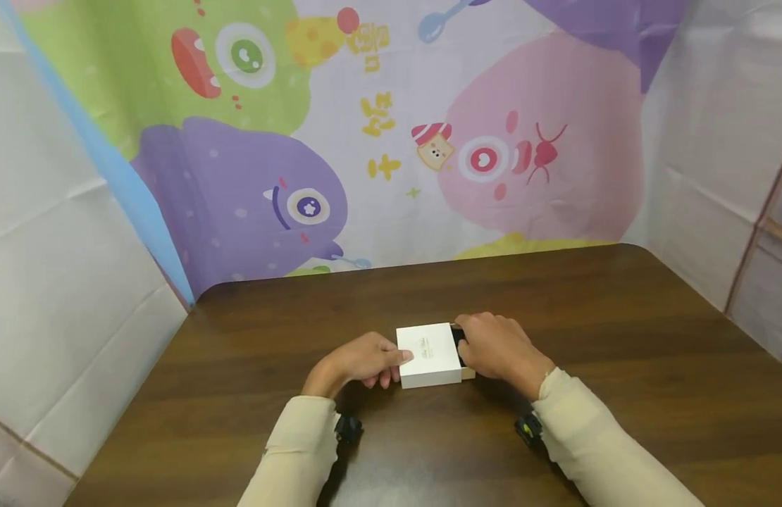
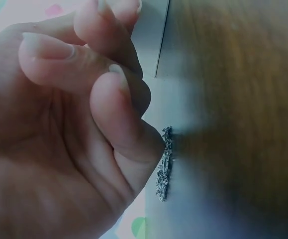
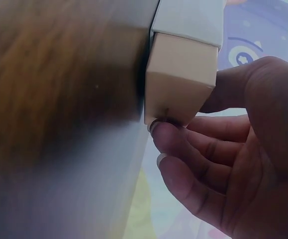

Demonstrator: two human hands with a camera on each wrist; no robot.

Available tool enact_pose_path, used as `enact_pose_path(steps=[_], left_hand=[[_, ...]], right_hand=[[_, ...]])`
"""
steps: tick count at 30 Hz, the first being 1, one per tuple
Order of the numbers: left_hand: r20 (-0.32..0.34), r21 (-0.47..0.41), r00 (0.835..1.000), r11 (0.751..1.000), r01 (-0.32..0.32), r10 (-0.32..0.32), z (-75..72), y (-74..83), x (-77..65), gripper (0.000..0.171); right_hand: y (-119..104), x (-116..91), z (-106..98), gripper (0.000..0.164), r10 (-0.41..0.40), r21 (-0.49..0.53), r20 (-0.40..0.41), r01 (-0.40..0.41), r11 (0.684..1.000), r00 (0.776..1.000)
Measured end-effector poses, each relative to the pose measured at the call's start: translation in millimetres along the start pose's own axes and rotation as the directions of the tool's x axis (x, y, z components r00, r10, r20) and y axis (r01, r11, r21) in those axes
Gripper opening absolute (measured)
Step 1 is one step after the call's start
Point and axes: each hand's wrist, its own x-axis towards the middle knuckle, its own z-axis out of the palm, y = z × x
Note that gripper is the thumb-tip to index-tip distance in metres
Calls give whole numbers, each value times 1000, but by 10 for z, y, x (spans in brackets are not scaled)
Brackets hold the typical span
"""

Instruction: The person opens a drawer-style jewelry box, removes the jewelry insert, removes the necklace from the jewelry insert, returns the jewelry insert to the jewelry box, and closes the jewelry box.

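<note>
A small white slide-out box [image 1: 432,355] with fine lettering on its lid lies on the table between the hands. My left hand [image 1: 363,358] grips its left side, thumb flat on top and the other fingers bent beside it. Out of the right end comes a beige inner drawer [image 3: 181,74], partly pulled, showing a dark inside. My right hand [image 1: 497,346] pinches that drawer's outer end, its fingertips at the end wall in the right wrist view. Beyond the left hand, the left wrist view shows a silvery chain [image 2: 164,167] on the table.
The dark wood table [image 1: 575,317] has rounded far corners. Behind it hangs a cloth printed with cartoon monsters [image 1: 391,204], and pale panels [image 1: 55,232] rise at both sides. Each wrist wears a small black device [image 1: 348,427] under a cream sleeve [image 1: 296,451].
</note>
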Motion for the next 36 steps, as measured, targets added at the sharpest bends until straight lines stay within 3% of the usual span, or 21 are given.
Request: enact_pose_path(steps=[8,15,22,27,36], left_hand=[[-22,-10,999,1000,25,-25,-14,-7,3,46],[-19,-36,1000,999,16,-17,22,-30,-8,47],[-57,-30,998,999,39,-41,57,-4,16,47],[-43,-24,998,999,47,-47,81,-17,-2,45],[-44,-8,998,999,47,-48,4,62,4,44]], right_hand=[[-31,20,-1,24,-23,18,-7,23,1000,1000],[-54,-1,17,26,-12,10,7,12,1000,1000],[-76,-21,52,16,-36,0,-26,37,999,999],[-78,-38,92,15,-47,24,-13,47,999,999],[-98,-1,0,15,-61,35,-34,62,997,998]])
